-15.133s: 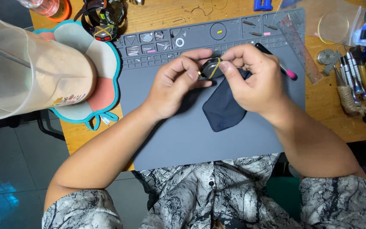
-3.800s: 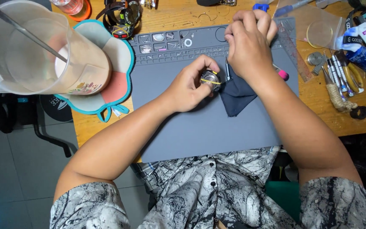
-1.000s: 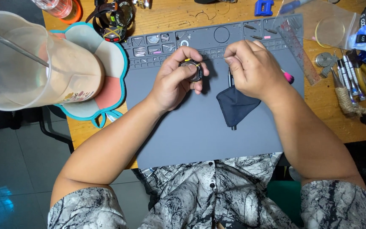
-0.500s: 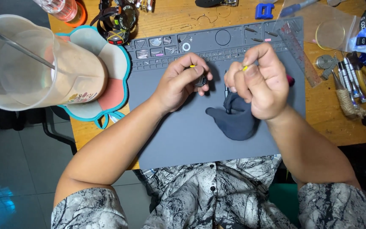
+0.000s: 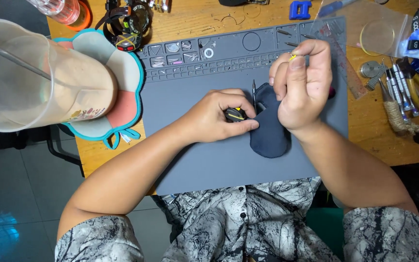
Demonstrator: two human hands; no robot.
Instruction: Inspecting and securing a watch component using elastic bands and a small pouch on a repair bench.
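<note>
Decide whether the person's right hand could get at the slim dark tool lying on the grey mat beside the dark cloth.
Probably yes. The right hand hovers just right of the slim dark tool, nothing lies between them, though its fingertips already pinch something small and yellow.

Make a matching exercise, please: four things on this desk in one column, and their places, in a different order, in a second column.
Things:
1. left hand
2. right hand
3. dark cloth
4. plastic cup

Places:
A. on the flower-shaped coaster
B. flat on the grey mat, between the hands
C. raised above the cloth, pinching a small yellow piece
D. on the mat, gripping a small round black part

Pairs: 1-D, 2-C, 3-B, 4-A
</note>
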